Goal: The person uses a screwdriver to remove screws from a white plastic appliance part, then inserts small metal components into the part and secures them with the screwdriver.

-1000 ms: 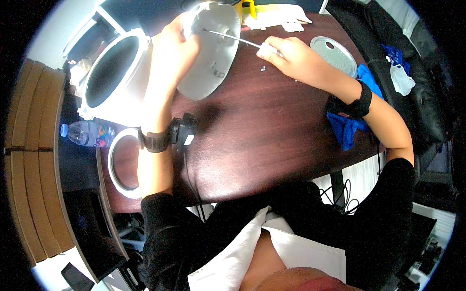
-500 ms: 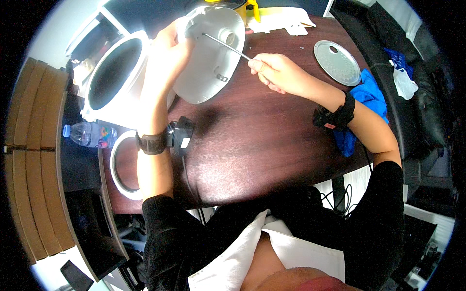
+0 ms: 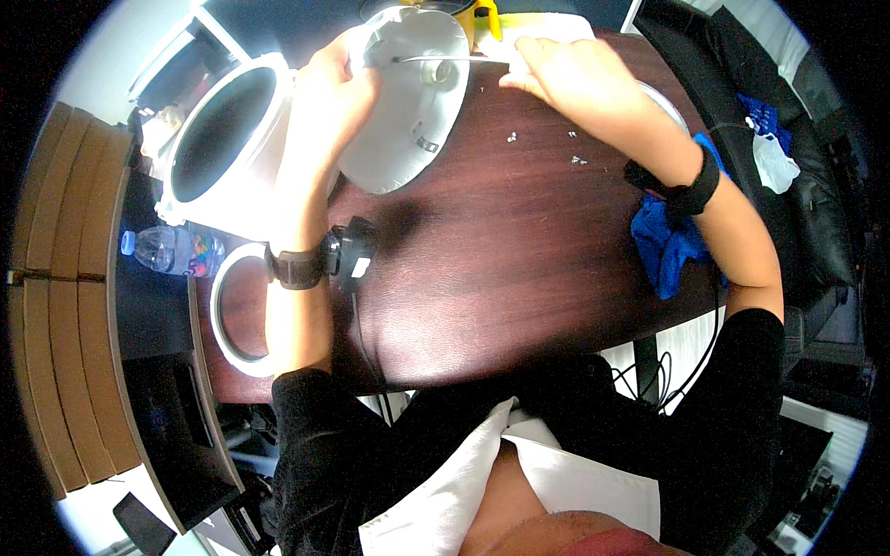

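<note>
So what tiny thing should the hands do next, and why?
Maybe the right hand should gently twist the thin metal tool: its far end appears to touch the inside of the white cover, and the left hand holds the cover's edge.

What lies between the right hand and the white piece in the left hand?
In the head view, a thin metal shaft runs across the gap from the right hand toward the white piece.

Free rm mid table (image 3: 501, 269) btwn L wrist device (image 3: 352, 250) & blue cloth (image 3: 663, 248); obst. beyond: white shell (image 3: 397, 125)
</note>
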The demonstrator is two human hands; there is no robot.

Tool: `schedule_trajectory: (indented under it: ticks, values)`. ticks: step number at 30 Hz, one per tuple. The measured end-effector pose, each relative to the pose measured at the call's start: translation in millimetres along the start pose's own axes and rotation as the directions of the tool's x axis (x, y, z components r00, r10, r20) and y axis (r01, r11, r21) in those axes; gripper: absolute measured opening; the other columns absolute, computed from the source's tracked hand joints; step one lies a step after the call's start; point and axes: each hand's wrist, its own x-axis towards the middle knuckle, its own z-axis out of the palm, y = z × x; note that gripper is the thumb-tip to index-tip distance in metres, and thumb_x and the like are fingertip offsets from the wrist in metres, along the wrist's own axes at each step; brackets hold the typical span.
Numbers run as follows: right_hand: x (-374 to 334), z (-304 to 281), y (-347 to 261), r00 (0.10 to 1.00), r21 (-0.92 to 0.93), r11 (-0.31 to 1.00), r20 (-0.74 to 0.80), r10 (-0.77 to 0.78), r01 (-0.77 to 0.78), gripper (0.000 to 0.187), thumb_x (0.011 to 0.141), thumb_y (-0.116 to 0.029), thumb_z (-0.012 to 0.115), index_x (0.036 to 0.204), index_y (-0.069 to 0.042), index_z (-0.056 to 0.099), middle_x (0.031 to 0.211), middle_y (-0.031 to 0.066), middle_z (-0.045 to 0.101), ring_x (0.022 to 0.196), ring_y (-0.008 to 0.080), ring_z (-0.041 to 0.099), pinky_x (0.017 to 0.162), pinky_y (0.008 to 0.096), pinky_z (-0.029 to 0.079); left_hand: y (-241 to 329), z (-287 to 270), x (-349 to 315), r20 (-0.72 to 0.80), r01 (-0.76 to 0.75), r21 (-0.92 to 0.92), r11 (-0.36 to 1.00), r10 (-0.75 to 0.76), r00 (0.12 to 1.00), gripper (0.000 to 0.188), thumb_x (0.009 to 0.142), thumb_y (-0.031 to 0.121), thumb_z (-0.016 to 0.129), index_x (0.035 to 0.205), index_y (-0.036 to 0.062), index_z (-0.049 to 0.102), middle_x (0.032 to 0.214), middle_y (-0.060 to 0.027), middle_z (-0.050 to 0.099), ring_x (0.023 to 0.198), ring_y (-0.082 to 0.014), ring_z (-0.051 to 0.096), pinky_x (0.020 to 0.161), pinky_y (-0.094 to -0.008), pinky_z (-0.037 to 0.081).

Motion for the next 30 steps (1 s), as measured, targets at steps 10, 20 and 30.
schedule_trajectory:
  ticks: [10,20,30]
  values:
    - [-18,4,-25,0.689,0.689,-0.050,0.724,0.027,-0.723,0.047,0.099,-0.048,0.037,0.088,-0.005,0.051,0.057,-0.0045,0.040,0.040,0.0026,0.036,0.031,0.0183,0.030,9,3,-1,0.003,0.027,0.037,0.999,-0.027,1.000,0.039,0.081,0.018,0.049,0.116,0.0080,0.061,0.094,-0.0178,0.067,0.089,-0.0276,0.064,0.081,-0.0355,0.048]
    - [-15,23,-50,0.626,0.626,-0.179,0.777,0.068,-0.759,0.050,0.096,-0.053,0.040,0.073,-0.009,0.045,0.053,-0.0023,0.041,0.037,0.0044,0.037,0.029,0.0204,0.029,11,2,-3,0.000,-0.018,0.076,0.997,0.018,1.000,0.042,0.077,0.009,0.046,0.117,0.0033,0.059,0.096,-0.0125,0.066,0.090,-0.0183,0.060,0.083,-0.0305,0.046]
    - [-10,35,-17,0.946,0.660,0.680,0.269,0.183,-0.319,0.048,0.095,-0.047,0.044,0.079,-0.004,0.058,0.054,0.0129,0.051,0.044,0.0269,0.053,0.043,0.0386,0.045,10,1,-4,0.045,-0.033,0.120,0.992,0.027,0.999,0.043,0.076,0.007,0.046,0.117,0.0036,0.059,0.096,-0.0121,0.067,0.092,-0.0195,0.062,0.084,-0.0308,0.046]
